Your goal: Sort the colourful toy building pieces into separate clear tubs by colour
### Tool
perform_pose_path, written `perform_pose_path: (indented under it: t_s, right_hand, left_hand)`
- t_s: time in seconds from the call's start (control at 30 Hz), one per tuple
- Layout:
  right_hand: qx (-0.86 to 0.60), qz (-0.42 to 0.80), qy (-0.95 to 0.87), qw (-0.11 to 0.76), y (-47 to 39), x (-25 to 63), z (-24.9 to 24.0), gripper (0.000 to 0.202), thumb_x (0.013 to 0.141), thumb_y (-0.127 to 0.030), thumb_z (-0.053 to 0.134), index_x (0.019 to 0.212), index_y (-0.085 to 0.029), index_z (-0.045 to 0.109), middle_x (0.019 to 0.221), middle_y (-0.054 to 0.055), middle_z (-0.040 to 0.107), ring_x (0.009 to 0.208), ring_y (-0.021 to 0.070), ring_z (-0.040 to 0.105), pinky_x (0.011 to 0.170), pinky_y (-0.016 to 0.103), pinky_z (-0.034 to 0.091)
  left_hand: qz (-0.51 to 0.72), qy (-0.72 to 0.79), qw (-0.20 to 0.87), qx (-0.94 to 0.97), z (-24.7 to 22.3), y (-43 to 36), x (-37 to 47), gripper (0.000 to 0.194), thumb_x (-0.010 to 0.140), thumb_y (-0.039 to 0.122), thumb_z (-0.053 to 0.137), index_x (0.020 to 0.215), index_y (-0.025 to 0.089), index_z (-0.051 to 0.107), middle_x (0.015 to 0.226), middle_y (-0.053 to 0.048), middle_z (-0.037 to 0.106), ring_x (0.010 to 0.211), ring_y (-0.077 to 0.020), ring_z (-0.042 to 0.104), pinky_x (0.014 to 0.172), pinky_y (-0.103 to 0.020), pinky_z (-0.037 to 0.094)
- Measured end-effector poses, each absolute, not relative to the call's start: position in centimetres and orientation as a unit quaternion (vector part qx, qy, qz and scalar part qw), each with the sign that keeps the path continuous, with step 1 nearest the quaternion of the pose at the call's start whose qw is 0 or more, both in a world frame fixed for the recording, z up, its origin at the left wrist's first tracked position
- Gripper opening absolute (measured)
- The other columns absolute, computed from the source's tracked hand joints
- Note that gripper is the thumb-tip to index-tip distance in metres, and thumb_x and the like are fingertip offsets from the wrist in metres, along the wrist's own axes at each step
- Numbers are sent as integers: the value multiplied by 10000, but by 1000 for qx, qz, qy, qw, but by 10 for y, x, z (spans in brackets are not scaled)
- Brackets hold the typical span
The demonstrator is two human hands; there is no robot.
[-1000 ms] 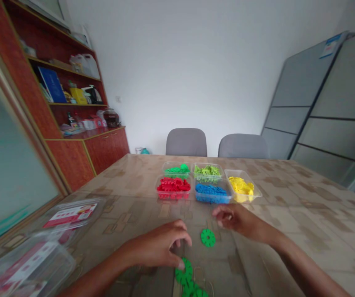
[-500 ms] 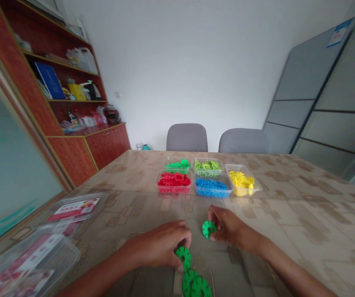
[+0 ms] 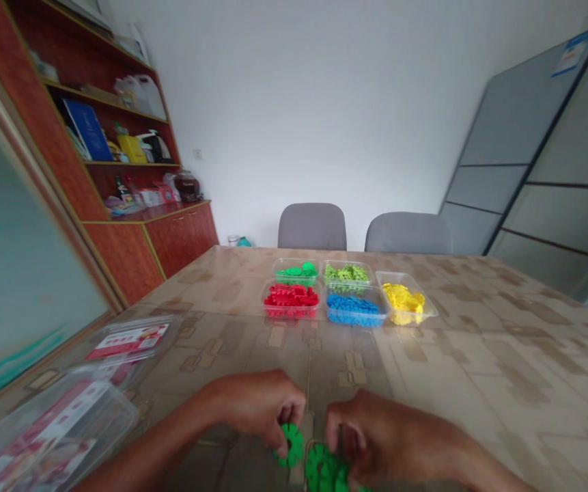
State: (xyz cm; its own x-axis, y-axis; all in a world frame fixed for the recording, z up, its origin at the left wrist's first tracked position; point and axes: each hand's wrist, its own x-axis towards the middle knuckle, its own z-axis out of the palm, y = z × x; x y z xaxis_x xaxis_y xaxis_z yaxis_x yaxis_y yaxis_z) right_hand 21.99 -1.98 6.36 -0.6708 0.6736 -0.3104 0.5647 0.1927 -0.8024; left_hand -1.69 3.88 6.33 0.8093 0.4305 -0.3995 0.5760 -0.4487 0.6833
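My left hand [image 3: 268, 408] pinches a green notched plastic disc [image 3: 294, 444], a snowflake-style building piece, between thumb and fingers low in the head view. Just right of it, a cluster of green notched discs [image 3: 319, 467] shows at the bottom edge, overlapping one another. My right hand [image 3: 390, 434] is closed with its fingertips at this cluster and covers part of it. Which of the discs its fingers grip is partly hidden. A narrow gap separates the left hand's disc from the cluster.
Beyond my hands stand clear plastic tubs of pieces: red [image 3: 291, 313], blue [image 3: 356, 318], yellow [image 3: 405, 316], green [image 3: 296, 279] and light green [image 3: 347, 281]. Clear lids [image 3: 124, 410] with red labels lie at left. Two grey chairs [image 3: 312, 227] line the far edge.
My right hand has come down and left with its green disc to the cluster. My left hand has shifted slightly left and down, and its disc now sits apart from the others.
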Motion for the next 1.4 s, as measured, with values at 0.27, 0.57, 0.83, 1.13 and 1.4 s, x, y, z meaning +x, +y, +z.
perform_pose_path:
  t_s: [0.27, 0.57, 0.83, 1.13, 1.4]
  right_hand:
    - [-470, 340, -815, 25, -40, 199, 71, 261, 572, -91, 745, 778, -225, 658, 699, -8, 634, 531, 115, 499, 414, 211, 256]
    - [-458, 416, -775, 128, 9, 248, 59, 203, 602, -107, 723, 713, -172, 566, 635, -66, 511, 605, 103, 490, 512, 203, 326]
    - [-446, 438, -767, 144, 19, 256, 48, 230, 599, -167, 744, 711, -177, 543, 632, -68, 488, 595, 102, 456, 500, 210, 314]
    - [-415, 457, -762, 195, 16, 244, 46, 214, 617, -150, 737, 726, -171, 554, 658, -64, 520, 602, 93, 477, 515, 188, 349]
    - [-428, 480, -725, 247, 19, 237, 42, 227, 666, -218, 702, 719, -190, 482, 594, -81, 459, 514, 72, 401, 450, 182, 286]
  left_hand:
    - [-75, 258, 481, 834, 60, 42, -17, 284, 627, 296, 844, 721, 181, 602, 613, 72, 515, 554, -102, 492, 488, -186, 339]
    - [-50, 277, 444, 851, 63, 20, 1, 275, 635, 198, 829, 810, 200, 618, 656, 73, 528, 577, -98, 505, 477, -168, 331]
    - [-33, 284, 356, 889, 63, 5, 7, 427, 645, 157, 784, 1010, 276, 598, 739, 70, 550, 658, -122, 526, 510, -185, 291]
    - [-16, 275, 355, 893, 70, 1, 10, 324, 655, 69, 698, 885, 244, 551, 841, 55, 528, 676, -104, 494, 540, -181, 298]
    - [66, 328, 402, 852, 66, 17, 6, 255, 645, 62, 652, 827, 212, 556, 716, 68, 500, 643, -100, 474, 506, -181, 280]
